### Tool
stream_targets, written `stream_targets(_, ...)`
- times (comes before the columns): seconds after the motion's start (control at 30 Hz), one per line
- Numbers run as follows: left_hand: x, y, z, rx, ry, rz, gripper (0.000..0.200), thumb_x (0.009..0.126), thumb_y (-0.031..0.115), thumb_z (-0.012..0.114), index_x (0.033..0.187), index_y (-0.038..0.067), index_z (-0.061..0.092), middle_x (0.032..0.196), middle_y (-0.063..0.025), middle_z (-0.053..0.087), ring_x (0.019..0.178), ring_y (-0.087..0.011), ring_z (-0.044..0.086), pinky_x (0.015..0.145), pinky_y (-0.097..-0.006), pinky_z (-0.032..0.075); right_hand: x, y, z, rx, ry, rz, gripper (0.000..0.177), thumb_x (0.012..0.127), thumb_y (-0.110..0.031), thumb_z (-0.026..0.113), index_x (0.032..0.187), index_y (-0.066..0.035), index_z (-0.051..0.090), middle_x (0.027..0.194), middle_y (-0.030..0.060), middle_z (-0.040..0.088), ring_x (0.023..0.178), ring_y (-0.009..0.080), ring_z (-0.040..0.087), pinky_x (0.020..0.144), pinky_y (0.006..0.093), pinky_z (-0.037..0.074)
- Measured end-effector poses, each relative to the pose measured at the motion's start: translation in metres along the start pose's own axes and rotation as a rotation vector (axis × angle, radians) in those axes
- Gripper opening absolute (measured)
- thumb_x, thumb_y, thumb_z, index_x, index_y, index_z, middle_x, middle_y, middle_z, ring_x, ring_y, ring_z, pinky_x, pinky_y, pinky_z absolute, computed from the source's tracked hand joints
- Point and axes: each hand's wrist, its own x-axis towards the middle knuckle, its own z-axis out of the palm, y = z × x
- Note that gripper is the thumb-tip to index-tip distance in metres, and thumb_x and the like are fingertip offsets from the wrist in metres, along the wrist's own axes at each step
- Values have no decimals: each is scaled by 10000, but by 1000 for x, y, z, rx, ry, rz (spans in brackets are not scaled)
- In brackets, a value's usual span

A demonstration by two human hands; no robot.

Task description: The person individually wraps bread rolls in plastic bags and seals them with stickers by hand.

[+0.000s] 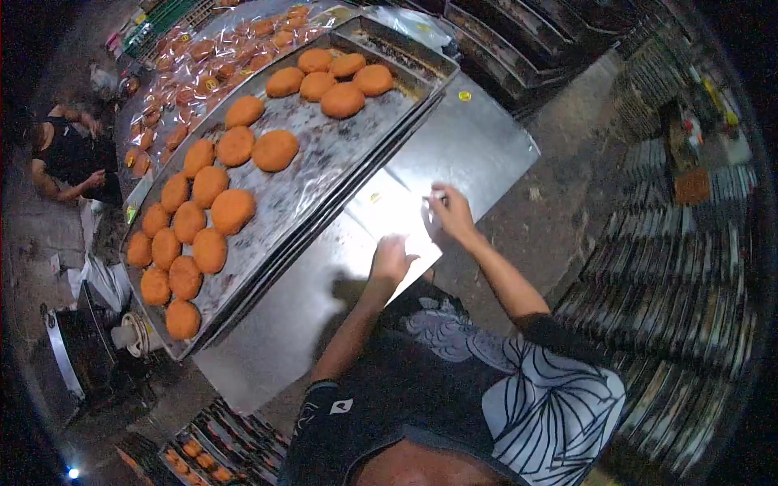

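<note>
My left hand (392, 259) rests on the bright, glare-washed part of a metal table, its thumb apart from the fingers, whose tips fade into the glare. My right hand (451, 212) is just beyond it, fingers curled in a pinch; what they hold, if anything, is lost in the glare. A small yellow label (374, 197) shows in the bright patch ahead of my left hand. Beside my hands lies a large metal tray (312, 166) on the table, bearing several round orange-brown buns (233, 211). Neither hand touches the buns.
Past the tray is a heap of clear-wrapped buns (188, 85) with yellow labels. Another person (71, 158) is at the far left. Stacked dark trays (673, 300) line the right side. The metal table (486, 142) has a corner at right. Lower left, more trays hold buns (197, 462).
</note>
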Motion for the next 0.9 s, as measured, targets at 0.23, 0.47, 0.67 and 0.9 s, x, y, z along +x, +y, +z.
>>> stream_targets(0.23, 30, -6, 14, -178, -263, -710, 172, 746, 107, 511, 855, -4, 583, 753, -144, 594, 700, -263, 579, 637, -350, 447, -32, 14, -39, 213, -822, -26, 237, 777, -166, 547, 965, -22, 565, 784, 78, 603, 754, 115, 550, 672, 275, 440)
stream_targets(0.47, 38, 26, 11, -30, -275, -768, 286, 713, 256, 605, 876, 21, 602, 794, -124, 620, 724, -206, 603, 654, -298, 464, -17, -21, -35, -220, -695, -16, 275, 824, -239, 482, 866, 30, 450, 686, 208, 568, 649, 330, 579, 545, 383, 426)
stream_targets(0.67, 40, 38, 23, -146, 238, -639, 123, 710, 114, 613, 783, 16, 624, 688, -93, 584, 627, -151, 560, 575, -258, 440, -7, -4, -11, -64, -761, 252, 228, 868, -165, 373, 1006, 0, 450, 621, 124, 570, 530, 165, 574, 421, 302, 433)
stream_targets(0.9, 56, 55, -69, -1033, 883, -575, 346, 796, 159, 537, 1109, 73, 418, 918, -98, 539, 836, -171, 532, 679, -303, 463, 5, -164, 65, 1510, -765, 493, 430, 870, -341, 381, 1204, -73, 345, 1086, 134, 489, 885, 198, 540, 736, 288, 459)
